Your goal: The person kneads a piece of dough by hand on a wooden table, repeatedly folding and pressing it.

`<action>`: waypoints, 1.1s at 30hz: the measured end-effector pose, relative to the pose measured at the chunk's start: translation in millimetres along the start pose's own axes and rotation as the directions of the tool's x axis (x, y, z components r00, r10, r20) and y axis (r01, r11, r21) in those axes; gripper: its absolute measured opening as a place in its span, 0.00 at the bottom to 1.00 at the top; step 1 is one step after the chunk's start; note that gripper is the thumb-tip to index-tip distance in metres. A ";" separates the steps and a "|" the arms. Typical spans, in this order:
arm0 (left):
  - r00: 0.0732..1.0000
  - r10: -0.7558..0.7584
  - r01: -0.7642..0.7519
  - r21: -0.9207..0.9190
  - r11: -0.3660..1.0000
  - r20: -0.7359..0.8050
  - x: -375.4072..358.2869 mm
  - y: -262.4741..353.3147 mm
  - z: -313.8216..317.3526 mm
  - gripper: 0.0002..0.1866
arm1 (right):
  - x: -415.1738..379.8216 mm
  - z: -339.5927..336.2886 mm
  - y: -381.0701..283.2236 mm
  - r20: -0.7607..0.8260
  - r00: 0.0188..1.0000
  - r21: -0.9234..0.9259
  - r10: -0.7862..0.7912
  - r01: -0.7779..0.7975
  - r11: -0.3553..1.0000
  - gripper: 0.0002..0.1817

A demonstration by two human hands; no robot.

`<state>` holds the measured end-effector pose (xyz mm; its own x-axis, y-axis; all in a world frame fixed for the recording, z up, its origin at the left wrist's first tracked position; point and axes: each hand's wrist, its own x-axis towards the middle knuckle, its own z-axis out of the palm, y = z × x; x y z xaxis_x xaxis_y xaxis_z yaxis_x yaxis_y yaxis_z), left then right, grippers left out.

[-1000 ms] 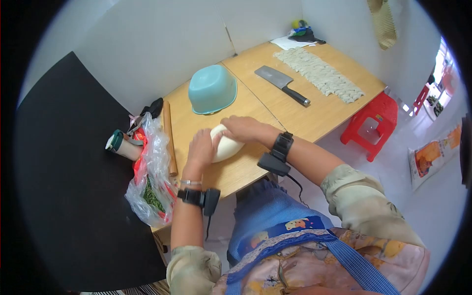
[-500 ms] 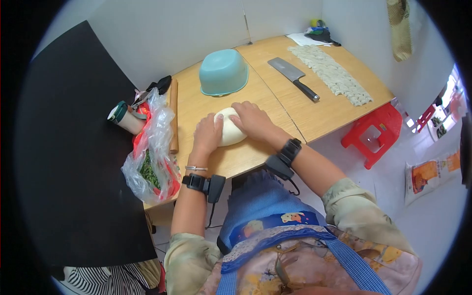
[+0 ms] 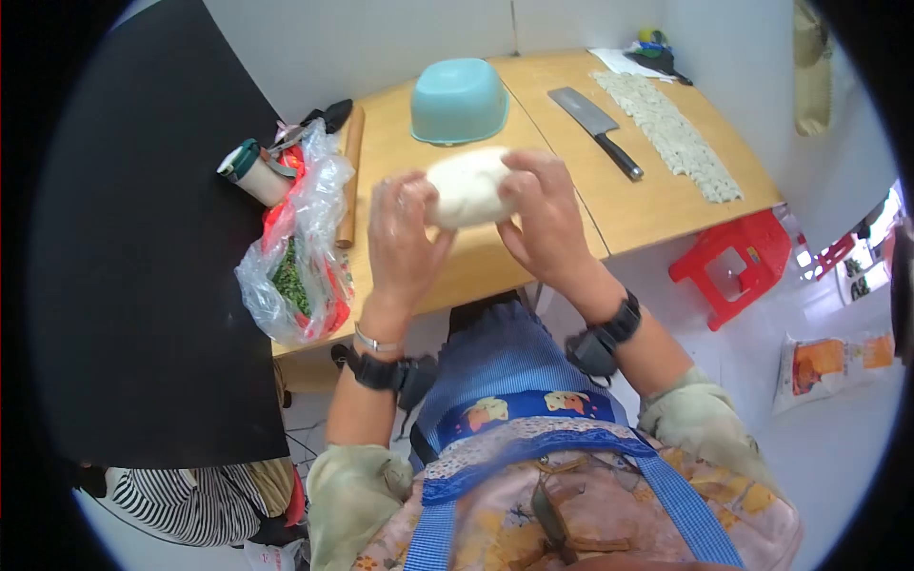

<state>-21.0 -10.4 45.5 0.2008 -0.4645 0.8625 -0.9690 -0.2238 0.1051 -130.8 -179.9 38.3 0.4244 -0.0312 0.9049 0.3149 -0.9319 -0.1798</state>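
A smooth white lump of dough (image 3: 468,187) is held up between both hands, apparently off the wooden table (image 3: 457,271). At its left end, my left hand (image 3: 405,233) has its fingers curled against the dough. My right hand (image 3: 550,214) grips the other end, thumb below and fingers over the top. Just beyond the dough, a light blue plastic basin (image 3: 460,103) sits upside down. A cleaver (image 3: 598,133) with a black handle lies to the right, past the seam between the tabletops.
A braided, pale strip (image 3: 671,138) lies along the right side of the table. At left are a rolling pin (image 3: 351,181), a plastic bag (image 3: 319,209) with chopped greens (image 3: 290,276), and a cup (image 3: 255,173). A red stool (image 3: 735,266) stands below right. Another person's striped clothing (image 3: 186,504) shows at lower left.
Both hands have lifted the dough from the tabletop and now hold it by its ends, where before they pressed down on it. The view has shifted slightly.
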 end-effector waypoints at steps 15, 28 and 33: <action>0.910 -0.333 0.355 -0.049 0.934 0.248 -26.9 -75.8 77.8 0.23 | -12.5 45.1 73.1 0.549 0.761 0.031 0.347 -0.433 0.901 0.27; 0.911 -0.168 0.204 -0.058 0.977 0.376 -85.4 36.4 12.7 0.40 | -82.1 -15.4 8.4 0.475 0.872 0.214 0.118 -0.245 0.946 0.37; 0.910 -0.195 0.217 -0.019 0.976 0.367 -64.1 14.1 29.2 0.37 | -61.0 4.6 16.3 0.453 0.878 0.056 0.151 -0.198 0.979 0.33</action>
<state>-43.3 -8.8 -22.8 0.4248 -0.6931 0.5823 -0.9047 -0.3030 0.2995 -147.7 -191.5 -21.6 0.8052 -0.0048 0.5929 0.2721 -0.8855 -0.3767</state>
